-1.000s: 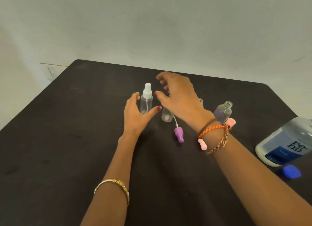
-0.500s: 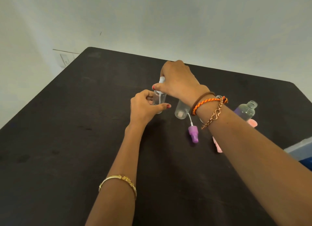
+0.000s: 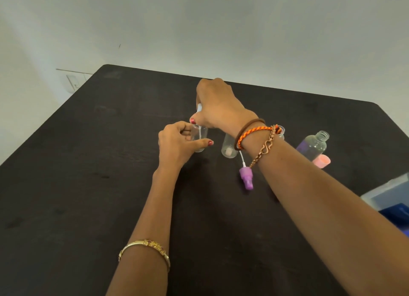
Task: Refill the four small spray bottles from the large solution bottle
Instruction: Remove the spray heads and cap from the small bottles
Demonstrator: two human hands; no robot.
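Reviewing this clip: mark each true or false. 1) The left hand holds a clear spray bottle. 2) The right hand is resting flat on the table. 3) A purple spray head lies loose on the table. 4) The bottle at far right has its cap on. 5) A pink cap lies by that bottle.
1) True: the left hand grips the clear bottle.
2) False: the right hand grips that bottle's white spray top.
3) True: the purple head lies on the table.
4) False: the right bottle is open-necked.
5) True: the pink cap lies beside it.
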